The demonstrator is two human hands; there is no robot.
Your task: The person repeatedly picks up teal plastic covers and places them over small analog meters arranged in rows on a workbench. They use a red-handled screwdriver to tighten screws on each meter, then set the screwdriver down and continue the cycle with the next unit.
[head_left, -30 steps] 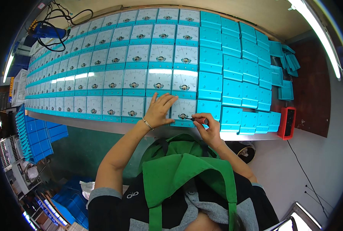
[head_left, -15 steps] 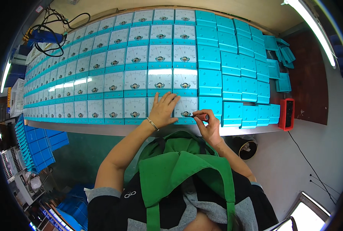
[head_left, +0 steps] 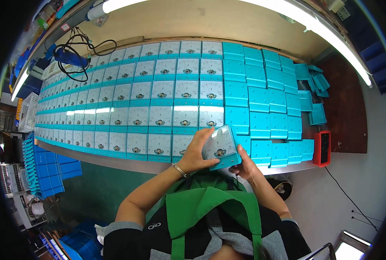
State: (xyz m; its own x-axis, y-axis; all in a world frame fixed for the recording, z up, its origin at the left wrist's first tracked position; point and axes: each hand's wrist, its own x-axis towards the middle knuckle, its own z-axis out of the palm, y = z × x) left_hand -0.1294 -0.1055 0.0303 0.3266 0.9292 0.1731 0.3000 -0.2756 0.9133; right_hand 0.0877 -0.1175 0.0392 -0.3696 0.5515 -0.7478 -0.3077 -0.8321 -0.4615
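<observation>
A panel meter (head_left: 219,141) with a white dial and a teal case is tilted in the air over the table's near edge. My left hand (head_left: 194,156) grips its left side, thumb along the lower front and fingers at the upper left edge. On its lower right edge, my right hand (head_left: 246,167) holds the case with the thumb. Something dark shows under that hand's fingers, too hidden to make out; the red-handled screwdriver cannot be seen clearly. Rows of similar meters (head_left: 161,116) lie face up to the left, and teal covers (head_left: 236,94) stand in rows to the right.
A red open box (head_left: 316,149) sits at the table's right end, with a cord hanging from it. Loose teal covers (head_left: 319,82) are heaped behind it. A blue tool with coiled black cable (head_left: 71,57) lies at the far left. Blue crates (head_left: 45,169) stand left on the floor.
The meter at the near row's right end has been lifted and tilted, now held between both hands. The screwdriver in my right hand has gone from clear sight. The view has tipped upward.
</observation>
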